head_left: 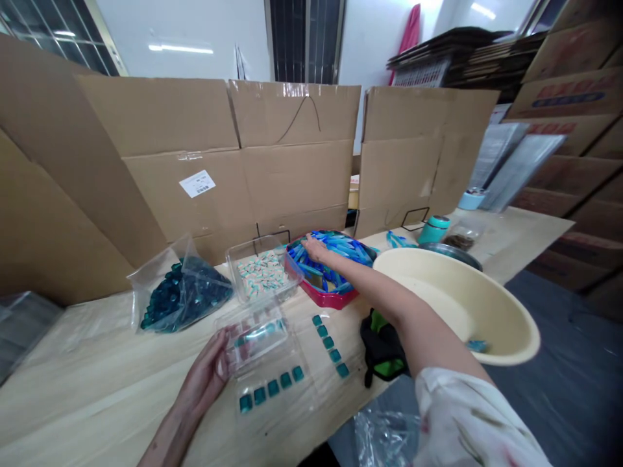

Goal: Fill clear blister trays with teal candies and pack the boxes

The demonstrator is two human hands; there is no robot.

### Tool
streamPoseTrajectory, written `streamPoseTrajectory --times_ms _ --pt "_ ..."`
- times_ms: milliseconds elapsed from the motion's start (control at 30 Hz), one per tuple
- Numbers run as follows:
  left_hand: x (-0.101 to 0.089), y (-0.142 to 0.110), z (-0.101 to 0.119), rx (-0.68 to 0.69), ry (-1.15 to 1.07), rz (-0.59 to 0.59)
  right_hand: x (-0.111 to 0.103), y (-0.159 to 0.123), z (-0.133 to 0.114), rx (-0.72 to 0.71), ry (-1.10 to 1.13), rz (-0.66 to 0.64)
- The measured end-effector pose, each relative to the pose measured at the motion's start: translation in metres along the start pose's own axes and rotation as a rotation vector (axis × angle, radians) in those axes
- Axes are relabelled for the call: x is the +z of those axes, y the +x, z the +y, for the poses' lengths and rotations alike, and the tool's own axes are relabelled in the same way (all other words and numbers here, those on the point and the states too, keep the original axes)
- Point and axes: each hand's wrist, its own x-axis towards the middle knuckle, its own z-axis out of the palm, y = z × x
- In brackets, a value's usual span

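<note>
My left hand (202, 371) grips the edge of a clear plastic box (253, 340) at the lower left, with teal square tiles (270, 388) lying in a row inside it. Another row of teal tiles (328, 344) runs beside it on the wooden table (97, 395). My right arm stretches forward, and my right hand (315, 248) rests on the blue pieces (331, 254) in a red tray (321, 297), its fingers apart. Between my hands and the far edge sits a clear box of white-and-teal pieces (263, 274).
A plastic bag of dark teal tiles (185, 295) lies at the left. A beige basin (455, 301), black-and-green pouch (382, 347), teal flask (433, 229) and metal bowl (452, 253) stand to the right. Upright cardboard sheets (233, 155) line the table's back.
</note>
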Motion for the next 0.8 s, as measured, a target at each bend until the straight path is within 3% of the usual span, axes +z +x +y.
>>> streamPoseTrajectory --times_ms 100,267,400,500,567,633,700,800 --pt "0.0 -0.001 -0.001 -0.022 0.004 0.003 0.003 0.007 0.007 0.038 -0.098 -0.002" --pt "-0.004 0.0 -0.002 -0.021 0.011 -0.013 0.002 0.006 0.017 -0.033 -0.189 -0.089" --pt "-0.004 0.001 -0.004 -0.033 -0.036 -0.023 -0.019 -0.005 0.031 -0.061 -0.22 -0.069" --pt "-0.001 -0.003 -0.004 -0.059 -0.112 -0.097 -0.042 -0.029 0.033 -0.077 -0.208 -0.001" --pt "0.002 -0.006 -0.004 -0.074 -0.163 -0.175 -0.057 -0.053 0.021 -0.136 -0.161 0.067" --pt "0.004 -0.009 -0.004 -0.092 -0.196 -0.241 -0.068 -0.08 -0.003 -0.353 0.015 0.252" --pt "0.006 -0.012 -0.004 -0.097 -0.205 -0.278 -0.073 -0.108 -0.036 -0.574 0.091 0.237" --pt "0.01 -0.017 -0.006 -0.106 -0.2 -0.293 -0.063 -0.135 -0.086 -0.711 0.061 0.162"
